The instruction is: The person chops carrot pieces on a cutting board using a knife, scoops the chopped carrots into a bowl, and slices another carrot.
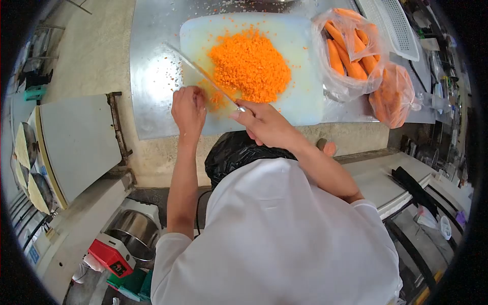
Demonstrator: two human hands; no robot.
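My right hand (265, 123) is closed round the handle of a knife (207, 76). The blade slants up and left from it, over the left edge of a heap of finely chopped carrot (249, 65). That heap lies on a pale cutting board (300, 104). At the board's lower left edge is my left hand (189, 109), its fingers curled in beside a few loose carrot bits. Whatever those fingers may hold is hidden.
To the right, an open clear bag of whole carrots (351, 53) stands beside a second, tied bag (392, 96). A white perforated basket (394, 28) lies beyond them. The board rests on a metal table (152, 101) with scattered crumbs. Below hangs a black plastic bag (229, 157).
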